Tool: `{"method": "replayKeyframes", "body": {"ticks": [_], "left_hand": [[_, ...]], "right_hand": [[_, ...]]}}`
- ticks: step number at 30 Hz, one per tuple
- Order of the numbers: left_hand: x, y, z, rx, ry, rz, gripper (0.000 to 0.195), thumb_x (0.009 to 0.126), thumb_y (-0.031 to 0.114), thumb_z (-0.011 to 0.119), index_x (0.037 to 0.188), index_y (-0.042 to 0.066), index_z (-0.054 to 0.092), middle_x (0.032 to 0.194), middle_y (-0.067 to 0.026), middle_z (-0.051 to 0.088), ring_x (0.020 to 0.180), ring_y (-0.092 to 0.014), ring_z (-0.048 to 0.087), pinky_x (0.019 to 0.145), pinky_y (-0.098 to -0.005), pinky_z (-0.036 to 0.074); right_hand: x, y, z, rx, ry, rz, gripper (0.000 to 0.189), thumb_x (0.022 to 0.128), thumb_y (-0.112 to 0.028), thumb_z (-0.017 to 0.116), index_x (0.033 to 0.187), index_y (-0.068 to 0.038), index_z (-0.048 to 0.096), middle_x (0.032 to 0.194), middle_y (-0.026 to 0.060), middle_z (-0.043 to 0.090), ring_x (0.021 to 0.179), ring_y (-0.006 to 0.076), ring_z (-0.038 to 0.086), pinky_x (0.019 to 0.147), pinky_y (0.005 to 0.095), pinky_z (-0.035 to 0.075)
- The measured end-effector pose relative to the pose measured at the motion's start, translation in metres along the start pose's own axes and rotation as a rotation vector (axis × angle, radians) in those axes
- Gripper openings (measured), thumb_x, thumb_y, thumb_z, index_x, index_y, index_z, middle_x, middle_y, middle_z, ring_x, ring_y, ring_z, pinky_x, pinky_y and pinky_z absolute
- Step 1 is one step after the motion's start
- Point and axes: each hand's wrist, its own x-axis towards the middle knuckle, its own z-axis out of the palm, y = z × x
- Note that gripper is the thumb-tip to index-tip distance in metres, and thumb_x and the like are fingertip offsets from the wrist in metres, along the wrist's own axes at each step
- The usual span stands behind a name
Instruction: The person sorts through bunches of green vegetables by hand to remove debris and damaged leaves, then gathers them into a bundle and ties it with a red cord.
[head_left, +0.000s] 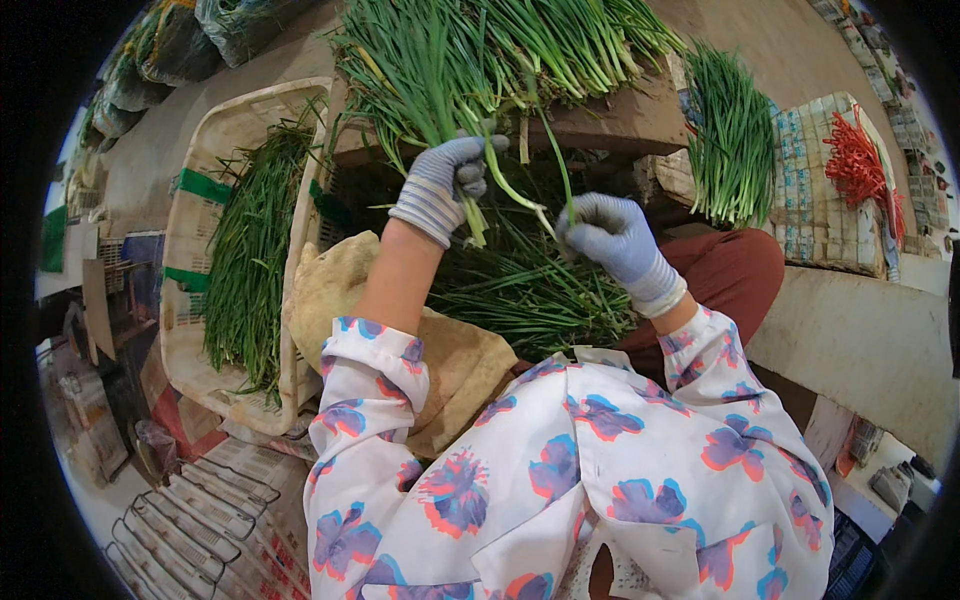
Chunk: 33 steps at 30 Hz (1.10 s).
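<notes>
My left hand (439, 184), in a grey striped knit glove, is closed around a small bunch of Chinese chives (475, 223), whose pale root ends stick out below the fist. My right hand (619, 240), gloved alike, pinches a single green leaf (559, 161) between thumb and fingers. A pale chive stalk (506, 184) curves between the two hands, its white end close to my right fingertips. Beyond them, a large heap of chives (525, 45) lies on a wooden board (622, 120). Loose green leaves (532, 300) are piled below my hands, over my lap.
At left stands a white plastic basket (176, 300) holding long green leaves (251, 277). A neat chive bundle (727, 142) leans at right beside a taped box (814, 187) bearing red ties (855, 157). Filled plastic bags (176, 49) line the far left. A tan cloth (457, 352) covers my left leg.
</notes>
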Motion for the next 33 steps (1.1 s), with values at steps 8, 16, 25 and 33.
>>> {"method": "replayKeyframes", "body": {"ticks": [8,16,25,33], "left_hand": [[0.002,0.006,0.007,0.149,0.084,0.05,0.026,0.08,0.011,0.062,0.104,0.002,0.059,0.076,-0.0037,0.062,0.042,-0.005,0.037,0.038,-0.0213,0.028],[0.009,-0.021,0.024,0.423,0.22,0.192,0.024,0.069,0.013,0.074,0.089,0.007,0.061,0.065,-0.001,0.057,0.047,-0.011,0.049,0.042,-0.0249,0.04],[0.018,-0.01,0.005,0.142,0.346,0.095,0.02,0.071,0.012,0.074,0.083,0.005,0.059,0.06,-0.0021,0.055,0.043,-0.012,0.046,0.036,-0.026,0.038],[0.011,0.011,0.011,0.063,0.349,0.063,0.014,0.08,0.015,0.067,0.086,0.003,0.061,0.051,0.0008,0.045,0.042,-0.009,0.037,0.039,-0.0243,0.03]], "right_hand": [[-0.025,0.026,-0.043,-1.582,-0.362,0.193,0.032,0.08,-0.035,0.056,0.094,-0.006,0.063,0.09,0.0153,0.064,0.084,0.0321,0.061,0.074,0.0397,0.048],[0.065,0.017,0.008,-0.435,0.261,-0.059,0.031,0.077,-0.024,0.068,0.095,-0.001,0.061,0.081,0.0099,0.065,0.072,0.015,0.06,0.066,0.0272,0.047],[0.019,0.007,0.021,-0.002,0.205,-0.151,0.014,0.084,-0.004,0.058,0.096,0.001,0.061,0.09,0.0027,0.062,0.082,0.0084,0.055,0.078,0.0238,0.045],[-0.054,0.032,-0.039,-0.48,-0.211,-0.012,0.015,0.077,-0.013,0.063,0.088,-0.003,0.061,0.086,0.0068,0.063,0.082,0.0178,0.06,0.071,0.0331,0.048]]}}
